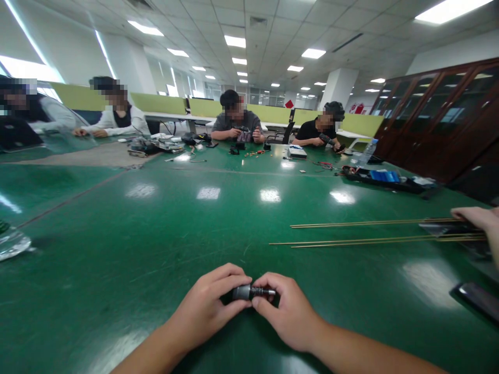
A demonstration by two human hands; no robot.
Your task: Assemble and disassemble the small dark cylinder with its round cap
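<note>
Low in the head view, my left hand [212, 296] is closed around the thick dark-grey body of a short cylindrical tool part [242, 292]. It lies level, with a ribbed narrower neck and a silver tip pointing right. My right hand [286, 306] has its thumb and fingers curled about the neck and tip, close against the left fingertips. Part of the body is hidden by my left fingers. Both hands rest at or just above the green tabletop [156, 249].
To the right, another person's hand [477, 218] is at several thin brass-coloured rods [351, 242]. A dark phone-like object [477, 301] lies nearer me. Further back are a black tray [382, 179], a white box [297, 151] and cluttered parts [152, 145]. Several people sit across the table.
</note>
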